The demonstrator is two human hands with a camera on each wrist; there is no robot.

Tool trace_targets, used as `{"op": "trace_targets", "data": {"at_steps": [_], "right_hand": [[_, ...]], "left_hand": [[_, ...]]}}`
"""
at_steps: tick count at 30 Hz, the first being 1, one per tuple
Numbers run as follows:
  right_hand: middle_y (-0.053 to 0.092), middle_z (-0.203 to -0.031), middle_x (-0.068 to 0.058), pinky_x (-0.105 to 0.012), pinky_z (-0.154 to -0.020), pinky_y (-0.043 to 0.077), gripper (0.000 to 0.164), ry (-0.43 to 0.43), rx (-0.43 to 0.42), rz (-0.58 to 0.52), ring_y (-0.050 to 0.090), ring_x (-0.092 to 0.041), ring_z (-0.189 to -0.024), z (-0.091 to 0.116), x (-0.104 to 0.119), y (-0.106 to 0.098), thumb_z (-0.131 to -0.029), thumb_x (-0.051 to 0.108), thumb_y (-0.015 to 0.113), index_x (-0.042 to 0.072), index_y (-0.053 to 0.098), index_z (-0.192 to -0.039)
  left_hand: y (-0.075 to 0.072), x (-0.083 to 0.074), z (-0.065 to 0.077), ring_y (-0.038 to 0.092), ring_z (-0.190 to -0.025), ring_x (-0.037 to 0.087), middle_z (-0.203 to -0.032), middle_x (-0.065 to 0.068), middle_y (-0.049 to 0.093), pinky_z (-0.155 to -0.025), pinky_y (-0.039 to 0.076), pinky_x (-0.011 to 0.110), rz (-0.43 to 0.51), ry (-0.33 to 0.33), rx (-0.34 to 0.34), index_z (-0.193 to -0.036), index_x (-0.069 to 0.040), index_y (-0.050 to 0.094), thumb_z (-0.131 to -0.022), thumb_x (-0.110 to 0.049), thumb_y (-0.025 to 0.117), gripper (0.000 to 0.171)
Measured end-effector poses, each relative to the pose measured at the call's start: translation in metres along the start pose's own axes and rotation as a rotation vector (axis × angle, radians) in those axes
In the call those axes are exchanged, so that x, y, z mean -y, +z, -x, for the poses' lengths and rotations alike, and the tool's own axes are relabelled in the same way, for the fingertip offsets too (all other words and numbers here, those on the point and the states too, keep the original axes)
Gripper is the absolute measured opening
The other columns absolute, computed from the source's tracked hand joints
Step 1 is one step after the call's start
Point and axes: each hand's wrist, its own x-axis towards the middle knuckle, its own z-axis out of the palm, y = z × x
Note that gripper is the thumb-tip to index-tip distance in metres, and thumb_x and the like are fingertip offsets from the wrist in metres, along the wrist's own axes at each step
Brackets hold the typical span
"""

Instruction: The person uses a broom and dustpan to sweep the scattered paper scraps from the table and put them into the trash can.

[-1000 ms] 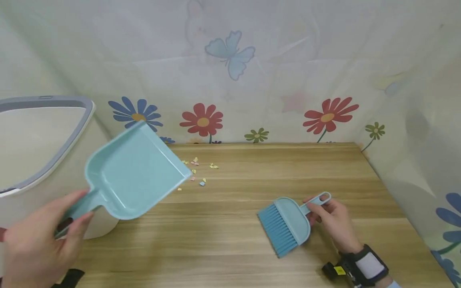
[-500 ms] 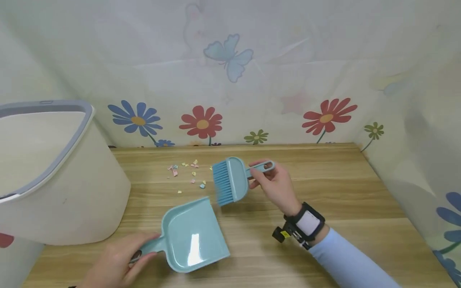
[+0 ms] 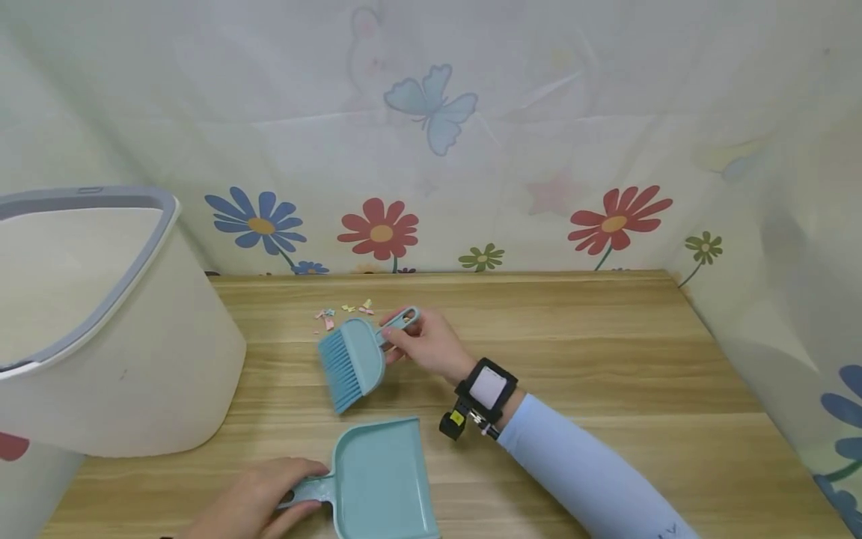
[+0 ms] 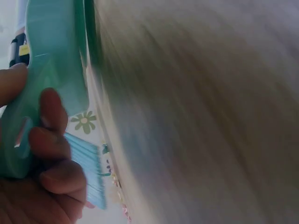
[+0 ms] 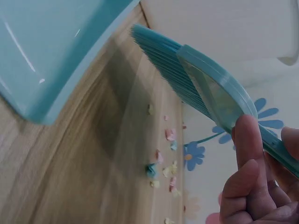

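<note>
My left hand (image 3: pixel 259 498) grips the handle of a light blue dustpan (image 3: pixel 384 479) near the front of the table, its flat edge facing right. Thumb and curled fingers also show round that handle in the left wrist view. A small blue hand brush (image 3: pixel 353 355) is pinched by its handle in my right hand (image 3: pixel 427 340), bristles pointing left. The bristles (image 5: pixel 170 70) are raised over the wood in the right wrist view. Small pink, yellow and blue paper scraps (image 3: pixel 328 318) lie scattered just behind the brush, some hidden by it in the head view.
A tall white bin (image 3: pixel 155 359) with a grey rim stands at the left. A flowered curtain (image 3: pixel 512 150) hangs behind and along the right side of the wooden table (image 3: pixel 606 359).
The dustpan has come down from beside the bin and moved right, toward the front. My right hand has carried the brush left, to the scraps. Both stay held.
</note>
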Motion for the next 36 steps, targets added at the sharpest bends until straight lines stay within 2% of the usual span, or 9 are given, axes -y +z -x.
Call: {"op": "trace_targets", "data": {"at_steps": [4, 9, 13, 16, 20, 22, 27, 31, 36], "right_hand": [[0.075, -0.099, -0.016, -0.055, -0.085, 0.059, 0.029, 0.022, 0.047, 0.026, 0.075, -0.042, -0.084, -0.011, -0.005, 0.009, -0.104, 0.016, 0.064, -0.002, 0.063, -0.126], [0.076, -0.098, -0.013, -0.054, -0.087, 0.058, 0.026, 0.061, -0.016, 0.084, 0.075, -0.043, -0.086, -0.017, -0.012, -0.002, -0.103, 0.02, 0.065, 0.003, 0.065, -0.124], [0.077, -0.097, -0.012, -0.051, -0.085, 0.059, 0.025, 0.083, -0.093, 0.094, 0.076, -0.038, -0.084, -0.022, -0.018, -0.024, -0.104, 0.022, 0.065, 0.005, 0.066, -0.121], [0.077, -0.099, -0.015, -0.041, -0.075, 0.059, 0.026, 0.084, -0.149, 0.085, 0.077, -0.032, -0.08, -0.022, -0.025, -0.045, -0.104, 0.021, 0.063, 0.002, 0.066, -0.122], [0.077, -0.103, -0.02, -0.028, -0.065, 0.05, 0.029, 0.093, -0.209, 0.087, 0.078, -0.03, -0.082, -0.013, -0.032, -0.075, -0.105, 0.019, 0.061, -0.002, 0.064, -0.125], [0.076, -0.105, -0.021, -0.028, -0.066, 0.051, 0.03, 0.106, -0.235, 0.096, 0.078, -0.032, -0.084, -0.006, -0.037, -0.09, -0.106, 0.019, 0.06, -0.002, 0.063, -0.127], [0.074, -0.109, -0.025, -0.031, -0.068, 0.052, 0.033, 0.133, -0.293, 0.101, 0.078, -0.026, -0.084, 0.014, -0.045, -0.123, -0.106, 0.023, 0.061, -0.001, 0.061, -0.13], [0.074, -0.107, -0.026, -0.028, -0.067, 0.052, 0.032, 0.092, -0.32, 0.106, 0.078, -0.021, -0.08, 0.027, -0.037, -0.139, -0.105, 0.023, 0.063, 0.0, 0.062, -0.127], [0.076, -0.105, -0.022, -0.023, -0.067, 0.053, 0.029, -0.033, -0.374, 0.193, 0.077, -0.021, -0.081, 0.035, -0.012, -0.148, -0.105, 0.022, 0.063, 0.003, 0.065, -0.126]], "left_hand": [[0.0, 0.001, -0.001, 0.067, -0.101, -0.001, -0.115, -0.018, 0.07, -0.081, 0.059, 0.026, 0.037, -0.027, 0.045, -0.126, -0.021, 0.065, -0.102, -0.037, 0.067, 0.029], [-0.001, 0.0, -0.003, 0.067, -0.103, 0.0, -0.117, -0.017, 0.07, -0.083, 0.059, 0.028, 0.076, -0.075, 0.11, -0.127, -0.023, 0.065, -0.104, -0.043, 0.061, 0.031], [0.0, 0.001, -0.004, 0.066, -0.102, -0.001, -0.115, -0.019, 0.069, -0.083, 0.059, 0.028, 0.068, -0.055, 0.089, -0.126, -0.024, 0.065, -0.104, -0.04, 0.063, 0.028], [0.0, 0.002, -0.006, 0.066, -0.099, -0.002, -0.112, -0.021, 0.069, -0.081, 0.058, 0.027, 0.068, -0.027, 0.053, -0.125, -0.025, 0.065, -0.103, -0.036, 0.065, 0.024], [-0.004, 0.001, -0.011, 0.065, -0.098, -0.003, -0.111, -0.02, 0.069, -0.08, 0.058, 0.026, 0.083, -0.023, 0.047, -0.124, -0.027, 0.065, -0.103, -0.034, 0.066, 0.022], [-0.006, 0.0, -0.014, 0.065, -0.099, -0.003, -0.112, -0.02, 0.069, -0.081, 0.058, 0.026, 0.084, -0.03, 0.059, -0.124, -0.027, 0.064, -0.103, -0.035, 0.065, 0.023], [-0.007, -0.001, -0.025, 0.066, -0.105, -0.002, -0.118, -0.018, 0.069, -0.086, 0.058, 0.028, 0.051, -0.069, 0.081, -0.128, -0.023, 0.066, -0.104, -0.039, 0.061, 0.03], [-0.004, -0.001, -0.037, 0.068, -0.11, 0.002, -0.121, -0.015, 0.071, -0.09, 0.059, 0.032, 0.001, -0.102, 0.072, -0.129, -0.018, 0.068, -0.105, -0.041, 0.059, 0.035], [-0.002, -0.001, -0.055, 0.069, -0.105, 0.003, -0.117, -0.009, 0.074, -0.085, 0.059, 0.032, -0.034, -0.156, 0.066, -0.126, -0.016, 0.069, -0.105, -0.039, 0.06, 0.032]]}}
